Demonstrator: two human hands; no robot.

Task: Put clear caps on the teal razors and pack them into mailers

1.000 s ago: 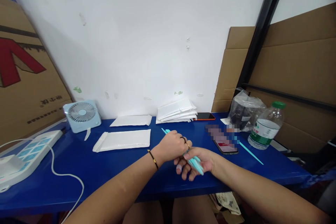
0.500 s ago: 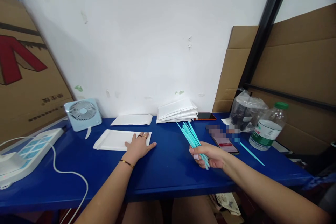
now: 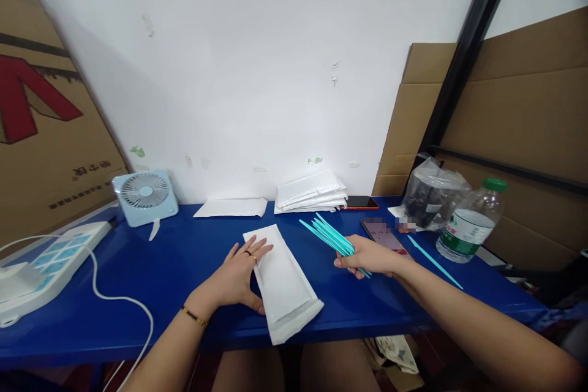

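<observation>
My left hand (image 3: 239, 272) rests with fingers spread on the left edge of a white padded envelope (image 3: 289, 288), which lies slantwise on the blue table (image 3: 184, 275), its flap end towards me at the front edge. In my right hand (image 3: 361, 256), closed, is a bundle of thin turquoise sticks (image 3: 331, 236), tips pointing up and left, just right of the envelope. One loose turquoise stick (image 3: 436, 263) lies farther right. A stack of white envelopes (image 3: 312, 190) and a single flat envelope (image 3: 232, 207) are at the back by the wall.
A small blue fan (image 3: 146, 196) and a white power strip (image 3: 55, 269) with its cable are on the left. Two phones (image 3: 361, 203) are at the right, one beneath my right wrist. Beyond them stand a plastic bag (image 3: 429, 196) and a green-capped bottle (image 3: 473, 220).
The envelope under my left hand has turned and moved right and towards me. My left hand shifted with it. My right hand has tilted the stick bundle further left.
</observation>
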